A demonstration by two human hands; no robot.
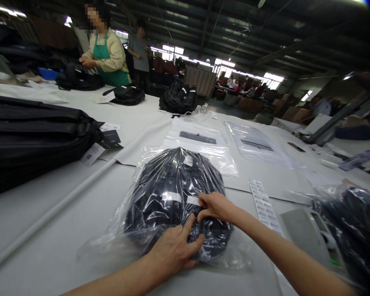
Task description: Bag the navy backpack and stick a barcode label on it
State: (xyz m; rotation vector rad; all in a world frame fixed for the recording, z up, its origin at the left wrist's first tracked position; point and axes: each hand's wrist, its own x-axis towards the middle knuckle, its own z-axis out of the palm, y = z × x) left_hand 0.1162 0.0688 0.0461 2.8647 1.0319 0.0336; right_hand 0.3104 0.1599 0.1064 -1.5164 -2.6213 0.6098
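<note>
Right hand (pixel 214 206) fingers pinch a small white sticker (pixel 193 200) on the clear plastic bag holding a dark folded backpack (pixel 172 197) — left hand (pixel 174 248) fingers spread flat, pressing its near edge at mid-desk (pixel 49 230). White label strip (pixel 262 203) just right; stacked black bags (pixel 33 135) far left.

The bagged backpack (pixel 175 193) lies on the table (pixel 49 242) right in front of me. My left hand (pixel 174 248) rests on its near edge, and my right hand (pixel 214 206) touches it just to the right of that, a little farther out. Beyond the backpack lie two flat bags (pixel 203 144), side by side. A sheet of labels (pixel 263 205) lies to the right of the backpack, with another bagged backpack (pixel 354 226) at the far right. A stack of bags (pixel 33 135) sits to my left. Across the table, far left, a person (pixel 106 57) stands.
</note>
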